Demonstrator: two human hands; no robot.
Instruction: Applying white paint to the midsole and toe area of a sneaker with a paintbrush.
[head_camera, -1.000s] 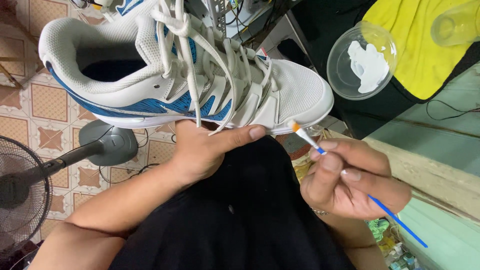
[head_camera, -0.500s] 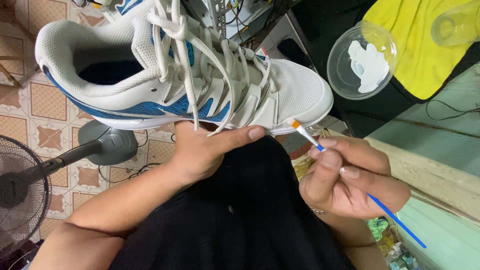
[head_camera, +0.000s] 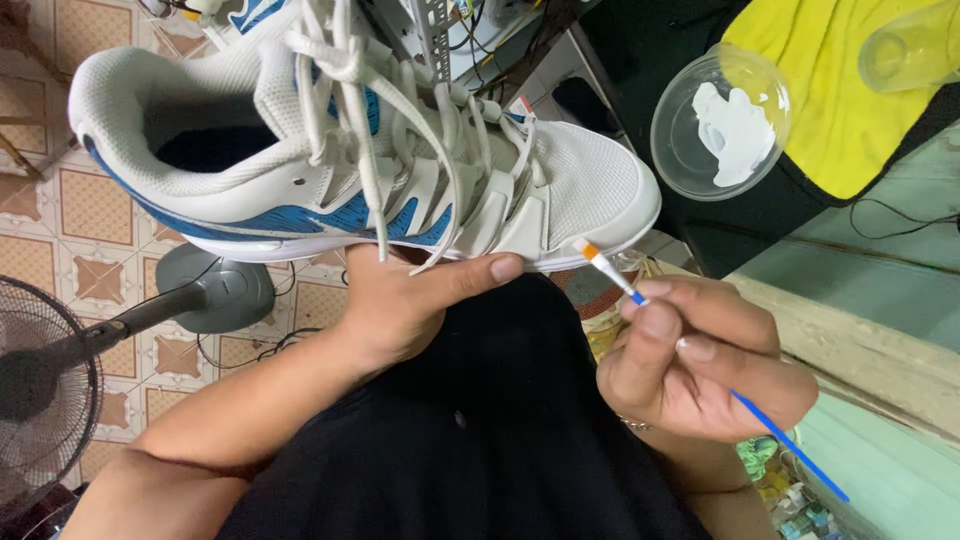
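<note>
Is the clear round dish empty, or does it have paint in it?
Not empty: the clear dish holds a patch of white paint spread across part of its bottom.

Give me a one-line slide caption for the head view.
Left hand holds a white-and-blue shoe from below while the right hand puts a fine brush to its sole edge; paint dish nearby.

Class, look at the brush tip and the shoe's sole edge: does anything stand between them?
Nothing visible does. The paintbrush in the right hand has its tip right at the white sole edge of the sneaker. The left hand supports the sole further back, clear of the tip.
</note>
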